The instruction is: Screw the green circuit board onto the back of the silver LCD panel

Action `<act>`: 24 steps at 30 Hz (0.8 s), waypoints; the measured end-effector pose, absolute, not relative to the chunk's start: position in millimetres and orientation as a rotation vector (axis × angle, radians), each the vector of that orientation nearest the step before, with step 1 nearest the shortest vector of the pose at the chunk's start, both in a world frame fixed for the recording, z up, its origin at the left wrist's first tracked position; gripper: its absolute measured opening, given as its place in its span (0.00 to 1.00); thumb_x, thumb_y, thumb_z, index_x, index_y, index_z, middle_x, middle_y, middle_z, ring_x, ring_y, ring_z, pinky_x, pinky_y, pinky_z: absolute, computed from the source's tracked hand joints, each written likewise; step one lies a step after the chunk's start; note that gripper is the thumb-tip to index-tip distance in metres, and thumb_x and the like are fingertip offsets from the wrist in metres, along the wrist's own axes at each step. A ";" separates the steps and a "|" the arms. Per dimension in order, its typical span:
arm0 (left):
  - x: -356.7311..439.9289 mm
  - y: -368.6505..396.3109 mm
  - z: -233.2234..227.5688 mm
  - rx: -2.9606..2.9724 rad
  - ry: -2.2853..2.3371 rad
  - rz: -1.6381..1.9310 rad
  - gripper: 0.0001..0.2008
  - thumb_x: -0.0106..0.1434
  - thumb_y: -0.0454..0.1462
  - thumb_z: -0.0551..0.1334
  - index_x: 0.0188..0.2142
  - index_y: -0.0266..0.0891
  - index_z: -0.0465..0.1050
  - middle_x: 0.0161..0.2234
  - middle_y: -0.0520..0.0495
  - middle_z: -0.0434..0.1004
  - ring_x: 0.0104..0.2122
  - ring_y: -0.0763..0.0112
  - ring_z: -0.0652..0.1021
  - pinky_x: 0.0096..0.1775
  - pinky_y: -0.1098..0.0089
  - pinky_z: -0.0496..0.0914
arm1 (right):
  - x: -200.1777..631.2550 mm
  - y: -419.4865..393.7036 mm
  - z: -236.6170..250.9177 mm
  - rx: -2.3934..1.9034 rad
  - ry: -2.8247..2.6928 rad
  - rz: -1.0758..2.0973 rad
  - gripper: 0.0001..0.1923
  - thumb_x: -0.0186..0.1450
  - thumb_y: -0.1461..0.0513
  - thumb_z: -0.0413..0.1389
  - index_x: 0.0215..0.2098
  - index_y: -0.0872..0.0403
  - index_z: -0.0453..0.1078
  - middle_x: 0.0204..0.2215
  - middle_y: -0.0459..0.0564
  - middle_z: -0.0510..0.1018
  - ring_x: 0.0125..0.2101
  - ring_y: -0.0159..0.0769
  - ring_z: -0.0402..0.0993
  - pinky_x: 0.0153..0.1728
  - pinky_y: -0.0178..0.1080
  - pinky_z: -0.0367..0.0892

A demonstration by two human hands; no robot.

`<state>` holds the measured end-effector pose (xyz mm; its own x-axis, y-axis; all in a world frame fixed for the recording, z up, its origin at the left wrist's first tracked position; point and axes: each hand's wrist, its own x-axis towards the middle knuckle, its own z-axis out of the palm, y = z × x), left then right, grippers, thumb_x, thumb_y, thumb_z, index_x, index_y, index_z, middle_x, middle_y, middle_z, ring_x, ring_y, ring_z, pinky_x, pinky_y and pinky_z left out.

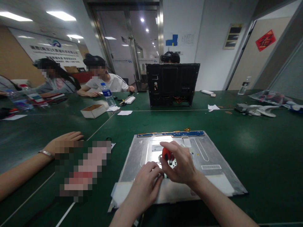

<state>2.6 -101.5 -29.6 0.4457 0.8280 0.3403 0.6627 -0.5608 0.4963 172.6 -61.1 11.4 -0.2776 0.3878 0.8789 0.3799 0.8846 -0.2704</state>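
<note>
My right hand [181, 162] is closed around the red handle of a screwdriver [166, 153], which stands roughly upright over the middle of a flat metal display panel [138, 154]. My left hand [147, 181] rests on the panel just left of it, fingers bent and pressed together close to the screwdriver's lower end; whatever they may pinch is hidden. Between the hands shows part of a small circuit board [174, 163]. A blue circuit strip [187, 134] runs along the panel's far edge, and pale tape covers parts of its near side.
Another person's arm [26, 171] lies on the green table [267, 148] at left, beside a blurred-out pink object [88, 168]. Farther back are a white box [93, 111], a water bottle [108, 95], a black monitor casing [172, 83] and grey-white parts [254, 109]. Several people sit across.
</note>
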 end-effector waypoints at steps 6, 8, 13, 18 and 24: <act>1.1 -101.6 -32.8 2.407 1.290 0.786 0.09 0.63 0.29 0.55 0.38 0.39 0.72 0.40 0.41 0.74 0.40 0.58 0.75 0.41 0.61 0.71 | 172.3 -60.1 8.7 -0.593 -1.890 -0.022 0.17 0.67 0.60 0.54 0.54 0.52 0.62 0.28 0.45 0.71 0.24 0.31 0.67 0.22 0.33 0.61; 1.3 -102.1 -31.9 2.401 1.288 0.793 0.09 0.63 0.28 0.55 0.37 0.39 0.71 0.40 0.42 0.74 0.40 0.59 0.75 0.40 0.62 0.71 | 173.2 -60.9 10.0 -0.586 -1.899 0.004 0.18 0.67 0.60 0.53 0.55 0.53 0.61 0.29 0.46 0.72 0.25 0.32 0.68 0.23 0.33 0.63; 2.8 -102.2 -28.3 2.409 1.279 0.813 0.09 0.64 0.29 0.54 0.36 0.39 0.71 0.38 0.43 0.74 0.38 0.60 0.75 0.39 0.63 0.70 | 175.2 -63.9 16.2 -0.553 -1.930 0.077 0.23 0.65 0.65 0.49 0.59 0.56 0.58 0.33 0.49 0.74 0.27 0.33 0.70 0.27 0.36 0.68; 3.6 -100.7 -30.1 2.410 1.270 0.814 0.08 0.63 0.29 0.54 0.35 0.39 0.71 0.37 0.43 0.73 0.38 0.59 0.75 0.38 0.63 0.71 | 173.1 -63.6 15.0 -0.569 -1.914 0.053 0.24 0.65 0.65 0.49 0.59 0.54 0.58 0.32 0.48 0.74 0.25 0.32 0.69 0.26 0.34 0.68; 2.3 -100.6 -33.2 2.415 1.284 0.801 0.08 0.64 0.29 0.54 0.37 0.39 0.71 0.39 0.41 0.73 0.39 0.58 0.75 0.40 0.60 0.71 | 170.9 -60.8 9.6 -0.598 -1.889 -0.034 0.19 0.68 0.61 0.52 0.56 0.52 0.60 0.29 0.45 0.73 0.23 0.30 0.67 0.22 0.32 0.64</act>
<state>2.3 -100.6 -33.2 0.4483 0.8280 0.3367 0.6665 -0.5607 0.4914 170.9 -60.8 9.6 -0.2719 0.3866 0.8813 0.4181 0.8723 -0.2536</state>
